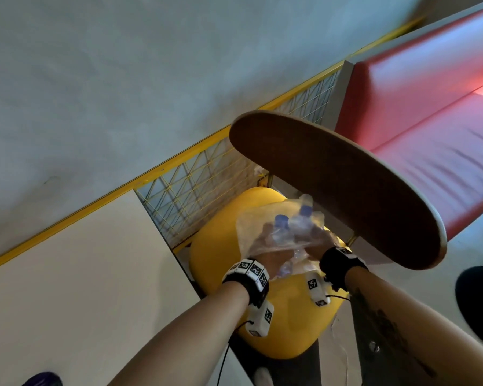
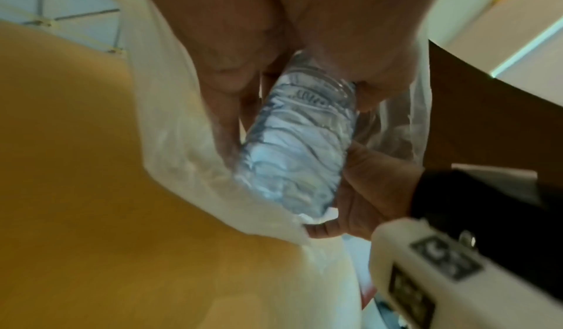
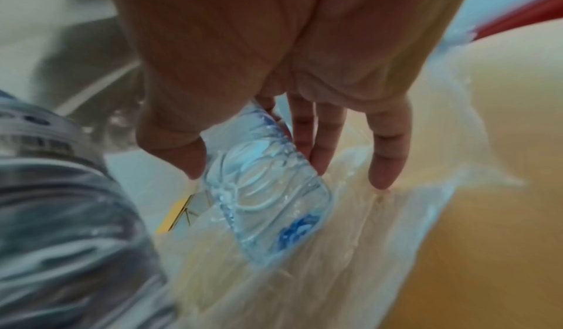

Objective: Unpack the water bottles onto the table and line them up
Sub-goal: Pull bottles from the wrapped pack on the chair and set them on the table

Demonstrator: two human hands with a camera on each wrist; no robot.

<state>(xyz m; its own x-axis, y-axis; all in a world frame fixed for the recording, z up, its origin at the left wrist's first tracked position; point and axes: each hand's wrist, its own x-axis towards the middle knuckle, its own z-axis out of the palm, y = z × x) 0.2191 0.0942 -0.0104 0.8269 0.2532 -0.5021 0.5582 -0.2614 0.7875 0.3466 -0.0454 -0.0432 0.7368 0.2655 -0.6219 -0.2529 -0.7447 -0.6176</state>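
Several clear water bottles with blue caps (image 1: pixel 281 220) sit bunched in a thin clear plastic bag (image 1: pixel 248 229) over a yellow chair seat (image 1: pixel 215 246). My left hand (image 1: pixel 267 253) grips one ribbed bottle (image 2: pixel 297 146) inside the bag, thumb and fingers curled round it. My right hand (image 1: pixel 319 243) pinches another bottle (image 3: pixel 265 189) between thumb and fingers; a further bottle (image 3: pixel 61 213) lies blurred beside it. Just to the right stands the round brown table (image 1: pixel 332 185), its top bare where it shows. Plastic hides most of my fingers in the head view.
A red padded bench (image 1: pixel 430 121) runs behind the table. A yellow wire-mesh rail (image 1: pixel 207 176) borders the chair on the far side, with a pale wall panel (image 1: pixel 81 274) to the left. A dark round object (image 1: pixel 480 302) sits at the right edge.
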